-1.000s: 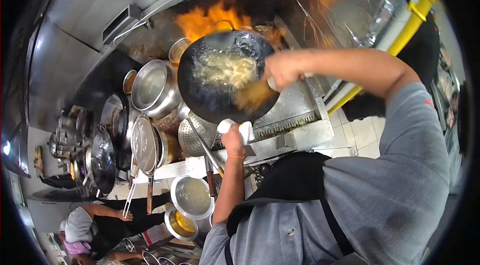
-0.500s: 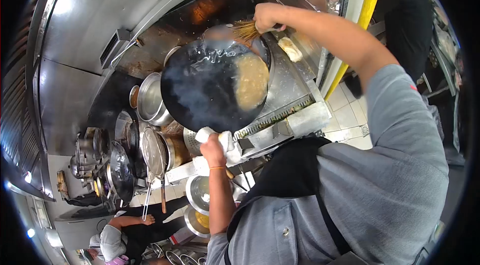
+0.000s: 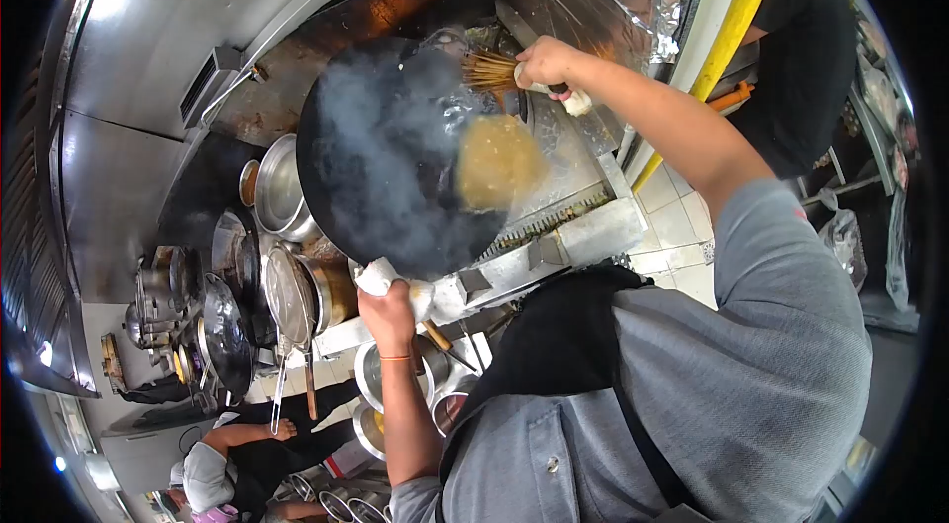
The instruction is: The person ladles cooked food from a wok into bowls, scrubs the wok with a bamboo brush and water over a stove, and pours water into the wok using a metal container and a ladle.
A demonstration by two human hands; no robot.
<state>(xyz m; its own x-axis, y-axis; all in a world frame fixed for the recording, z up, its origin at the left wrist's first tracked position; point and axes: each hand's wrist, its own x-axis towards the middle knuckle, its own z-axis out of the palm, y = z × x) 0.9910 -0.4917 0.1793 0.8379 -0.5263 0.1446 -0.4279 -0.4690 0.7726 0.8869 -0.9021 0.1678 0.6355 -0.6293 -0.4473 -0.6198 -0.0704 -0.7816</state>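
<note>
My left hand [image 3: 388,313] grips a folded white cloth [image 3: 376,278] at the near edge of a large black wok [image 3: 395,177]. The wok is tilted and smoking. Cloudy brown liquid [image 3: 497,165] gathers at its right side and blurs out over the rim. Above the wok's far right edge, my right hand [image 3: 549,64] is closed around a bamboo wok brush [image 3: 489,71]. The brush's bristles point left, towards the wok's far edge. Just below that hand lies a pale cloth [image 3: 576,104], partly hidden by it.
Metal bowls [image 3: 282,189], a strainer [image 3: 291,294] and several pans stand left of the wok. Steel basins [image 3: 371,375] sit below my left arm. A yellow pipe [image 3: 736,19] runs at the right. One person in black [image 3: 806,58] stands beyond it; another [image 3: 213,464] works at lower left.
The wok has shifted left with my left hand, and its liquid now spreads over the right rim. My right hand and the brush have moved slightly right and nearer. Smoke looks thicker.
</note>
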